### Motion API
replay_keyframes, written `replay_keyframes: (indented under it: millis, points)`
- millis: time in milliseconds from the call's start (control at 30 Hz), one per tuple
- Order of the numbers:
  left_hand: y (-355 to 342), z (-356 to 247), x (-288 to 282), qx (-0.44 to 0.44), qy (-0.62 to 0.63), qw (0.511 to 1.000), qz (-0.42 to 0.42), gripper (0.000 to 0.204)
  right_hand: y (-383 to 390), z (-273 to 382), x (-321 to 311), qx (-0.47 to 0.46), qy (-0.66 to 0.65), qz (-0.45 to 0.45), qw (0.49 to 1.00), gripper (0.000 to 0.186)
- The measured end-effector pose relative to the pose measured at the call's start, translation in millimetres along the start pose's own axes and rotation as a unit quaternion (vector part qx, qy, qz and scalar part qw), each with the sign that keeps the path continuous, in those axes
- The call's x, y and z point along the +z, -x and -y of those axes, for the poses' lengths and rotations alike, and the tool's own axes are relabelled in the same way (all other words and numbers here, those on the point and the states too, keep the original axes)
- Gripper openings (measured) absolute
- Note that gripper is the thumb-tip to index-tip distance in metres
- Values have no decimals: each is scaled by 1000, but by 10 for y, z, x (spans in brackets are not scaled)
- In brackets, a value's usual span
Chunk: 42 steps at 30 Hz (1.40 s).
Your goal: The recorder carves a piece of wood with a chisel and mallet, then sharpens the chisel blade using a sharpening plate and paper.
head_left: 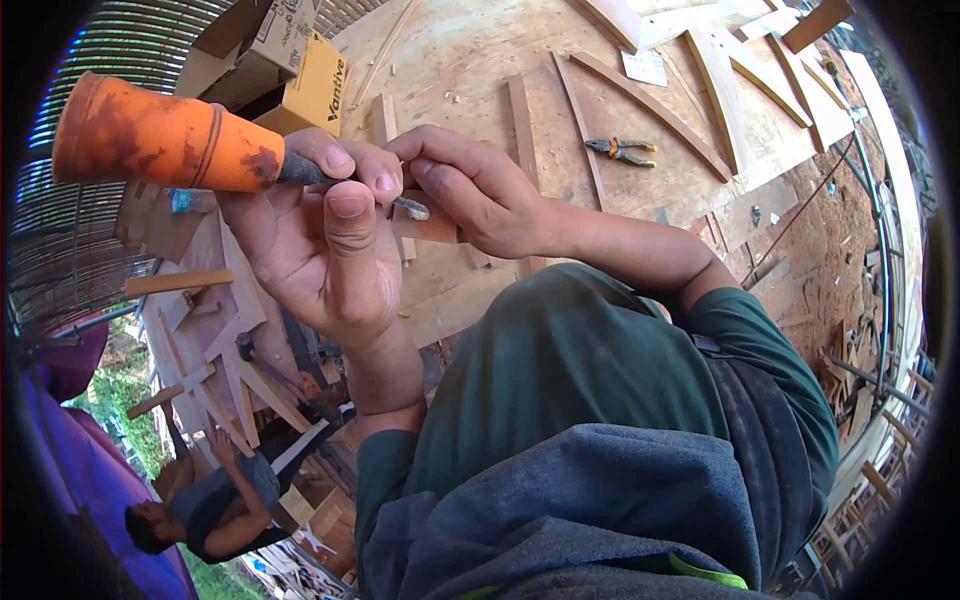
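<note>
My left hand [340, 225] is raised at the upper left, its thumb and fingers pinched round the dark narrow neck of an orange bottle-shaped tool [165, 135]. Dark stains mark the tool's thick body, which points left. A whitish-crusted tip [411, 209] shows just past my left fingertips. Beside it, my right hand [475, 195] has its fingers bent and pressed together, the index finger touching the left fingers. What lies in the right hand's pinch is hidden. A brown wooden piece [432, 228] shows just under it; whether I hold that piece, I cannot tell.
Wooden strips [650, 112] lie across a plywood worktop [470, 60], with pliers [622, 152] among them. An open cardboard box [240, 60] and a yellow box [310, 90] stand at the far left. A co-worker [215, 505] is at lower left, near wooden frames [235, 350].
</note>
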<state>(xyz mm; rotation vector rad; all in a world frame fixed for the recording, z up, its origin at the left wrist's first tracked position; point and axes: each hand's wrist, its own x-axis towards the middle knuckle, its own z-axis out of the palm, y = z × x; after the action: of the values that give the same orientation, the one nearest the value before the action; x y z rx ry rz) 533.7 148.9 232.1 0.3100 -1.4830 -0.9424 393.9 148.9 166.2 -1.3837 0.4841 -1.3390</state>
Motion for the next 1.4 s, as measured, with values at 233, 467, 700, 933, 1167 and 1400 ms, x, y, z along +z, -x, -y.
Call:
replay_keyframes:
  millis: [233,467,700,933,1167,1400]
  points:
    - [18,30,-12,3,6,1000,10,74,1,-24,1,8,23,0,1000,28]
    - [17,-2,16,-7,8,1000,7,80,10,1,14,1,22,-4,1000,27]
    - [65,20,-56,-47,-66,995,65,37,13,52,2,9,47,17,999,29]
    - [31,84,-4,-77,40,995,42,23,-12,140,-177,54,56,50,996,33]
    - [7,174,-23,-63,-1,998,20,23,354,-645,-1752,192,379,-139,895,42]
    - [-104,223,-7,-90,2,992,89,22,1581,-1659,-2904,468,578,44,667,63]
